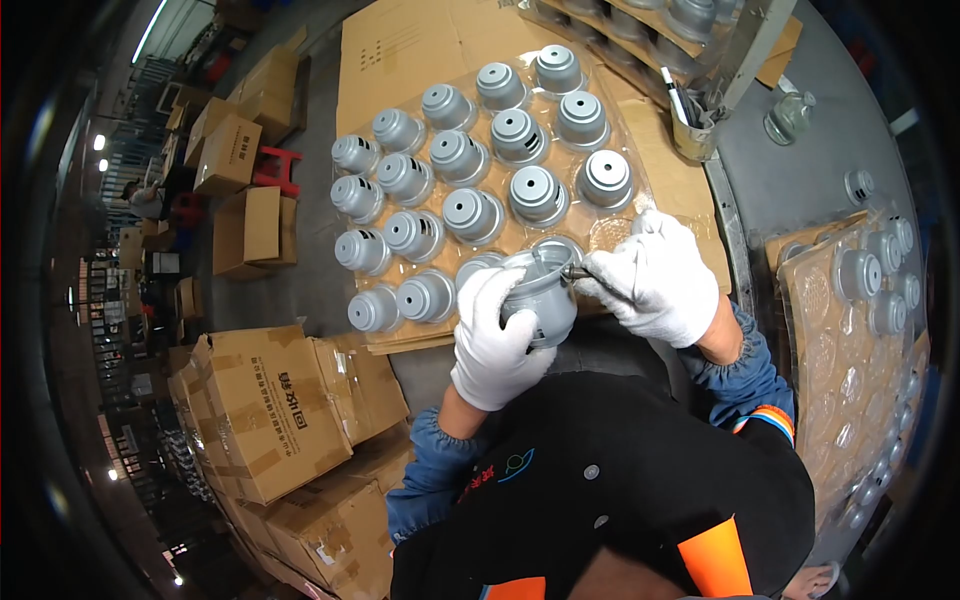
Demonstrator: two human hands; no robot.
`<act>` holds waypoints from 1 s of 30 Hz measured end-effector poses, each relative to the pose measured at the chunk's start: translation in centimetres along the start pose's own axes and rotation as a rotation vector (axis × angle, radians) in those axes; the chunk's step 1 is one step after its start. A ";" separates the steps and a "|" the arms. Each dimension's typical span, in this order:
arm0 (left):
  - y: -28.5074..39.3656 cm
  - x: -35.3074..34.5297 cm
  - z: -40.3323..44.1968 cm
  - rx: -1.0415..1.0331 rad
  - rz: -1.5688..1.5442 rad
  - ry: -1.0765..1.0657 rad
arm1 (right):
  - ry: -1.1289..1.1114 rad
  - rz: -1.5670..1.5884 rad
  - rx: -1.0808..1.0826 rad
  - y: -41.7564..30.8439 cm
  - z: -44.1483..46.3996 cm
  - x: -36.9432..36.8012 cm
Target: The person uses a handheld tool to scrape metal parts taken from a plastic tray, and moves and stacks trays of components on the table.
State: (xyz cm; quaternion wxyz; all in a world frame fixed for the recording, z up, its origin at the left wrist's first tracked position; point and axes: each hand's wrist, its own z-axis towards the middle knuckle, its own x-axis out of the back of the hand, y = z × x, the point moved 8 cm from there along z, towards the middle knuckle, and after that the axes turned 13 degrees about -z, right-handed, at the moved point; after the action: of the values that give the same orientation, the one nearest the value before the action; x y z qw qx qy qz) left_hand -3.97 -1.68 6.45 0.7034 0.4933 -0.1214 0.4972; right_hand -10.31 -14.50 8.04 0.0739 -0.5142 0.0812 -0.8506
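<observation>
My left hand (497,335), in a white glove, is wrapped round a grey metal cup-shaped housing (545,305) and holds it tilted with its open mouth up. My right hand (655,275), also gloved, pinches a slim dark pen-like tool (600,280). The tool's tip meets the housing's rim on its right side. Beyond my hands, several like housings (467,214) stand mouth down in rows on a clear plastic tray (610,235). My left fingers hide part of the nearest row.
Brown cardboard (400,45) lies under the tray. A cup with pens (692,135) stands at the right edge, near a clear bottle (790,115). Another tray of housings (820,340) sits at the right. Cardboard boxes (270,410) are stacked at the left, with a red stool (277,170) behind.
</observation>
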 end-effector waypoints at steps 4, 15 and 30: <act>0.0 -0.3 -0.4 -0.002 0.045 -0.019 | 0.009 -0.032 -0.003 -0.2 -0.2 0.0; 0.3 -0.5 -0.8 -0.120 0.217 -0.076 | -0.192 0.283 -0.162 0.7 -1.3 -2.7; -0.2 -1.7 -0.1 -0.018 -0.040 0.007 | 0.032 0.716 -0.610 5.2 -4.3 -4.1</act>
State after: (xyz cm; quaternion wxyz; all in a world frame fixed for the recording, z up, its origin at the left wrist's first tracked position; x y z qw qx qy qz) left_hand -4.62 -2.57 5.16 0.7180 0.4877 -0.1134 0.4834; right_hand -12.03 -18.44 1.36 0.2067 -0.4390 0.5010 -0.7167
